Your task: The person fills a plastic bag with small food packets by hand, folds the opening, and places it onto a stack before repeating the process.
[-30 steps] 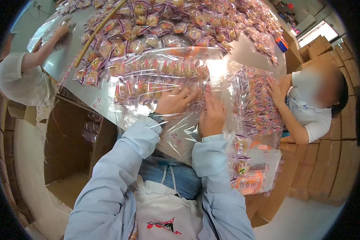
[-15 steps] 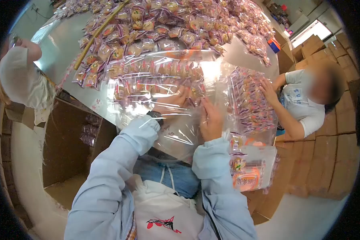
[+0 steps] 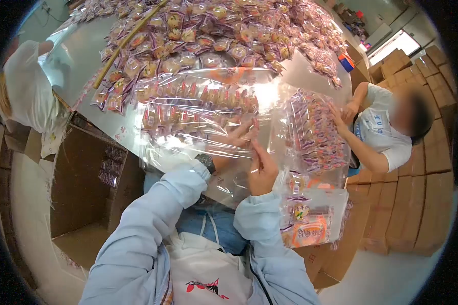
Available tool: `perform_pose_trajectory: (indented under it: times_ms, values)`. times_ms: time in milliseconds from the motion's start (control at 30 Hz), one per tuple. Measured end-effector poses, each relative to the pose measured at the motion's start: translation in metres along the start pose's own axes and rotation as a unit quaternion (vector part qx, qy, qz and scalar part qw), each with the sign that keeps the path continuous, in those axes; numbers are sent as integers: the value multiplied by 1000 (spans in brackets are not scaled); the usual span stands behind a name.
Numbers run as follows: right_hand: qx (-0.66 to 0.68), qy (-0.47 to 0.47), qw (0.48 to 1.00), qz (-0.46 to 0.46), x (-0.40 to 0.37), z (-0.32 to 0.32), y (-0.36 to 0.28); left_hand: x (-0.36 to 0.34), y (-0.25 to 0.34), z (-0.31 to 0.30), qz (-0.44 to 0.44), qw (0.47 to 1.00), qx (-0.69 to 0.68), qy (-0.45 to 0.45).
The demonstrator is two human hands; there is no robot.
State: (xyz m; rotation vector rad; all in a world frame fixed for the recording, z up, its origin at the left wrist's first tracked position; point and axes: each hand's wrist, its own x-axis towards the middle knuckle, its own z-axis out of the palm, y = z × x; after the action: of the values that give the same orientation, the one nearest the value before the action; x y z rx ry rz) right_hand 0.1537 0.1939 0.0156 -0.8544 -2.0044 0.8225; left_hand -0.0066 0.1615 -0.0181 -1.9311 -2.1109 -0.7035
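A large clear plastic bag [image 3: 208,76] with orange print lies on the table, holding two rows of small wrapped cakes [image 3: 188,96]. Inside the bag, under the film, my left hand [image 3: 235,134] stretches its fingers toward the right end of the lower row; a dark watch [image 3: 206,162] is on that wrist. My right hand [image 3: 262,170] pinches the bag's film near its right side, close to my left fingertips. Glare on the film blurs part of the lower row.
Loose wrapped cakes [image 3: 249,30] heap at the back, with a yellow strip [image 3: 130,43] beside them. At right a co-worker [image 3: 381,127] handles another filled bag [image 3: 318,132]. Flat printed bags [image 3: 313,216] lie near right. An open carton [image 3: 81,178] and another person [image 3: 30,91] are at left.
My left hand has shifted right and slightly down, away from the cakes' lower row. My right hand has moved a little down and left. The person at left has turned.
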Motion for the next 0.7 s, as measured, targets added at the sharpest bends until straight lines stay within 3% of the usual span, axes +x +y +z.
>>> perform_pose_trajectory:
  times_ms: [233,333,367,467,533,600,633,700]
  values:
    - [-10,40,999,-21,2,-2,-9,-19,-25,31,100,993,8,64]
    - [-21,32,996,-76,3,-2,-4,-14,-20,20,95,990,108,-10]
    - [-25,26,997,-74,3,-3,-3,-7,-14,4,81,990,74,-84]
    - [-38,17,998,-45,4,-7,-5,-8,-18,-6,121,992,26,-11]
    - [-48,21,999,11,4,-13,-17,-17,-20,-25,127,991,20,-24]
    - [-152,46,987,-21,-5,-22,-29,-44,-25,-34,135,990,36,-32]
    - [-205,61,976,-35,-12,-27,-33,-62,-26,-42,71,995,-13,-68]
    - [-190,-7,980,-57,-50,-35,-41,-74,-30,-46,12,1000,16,-24]
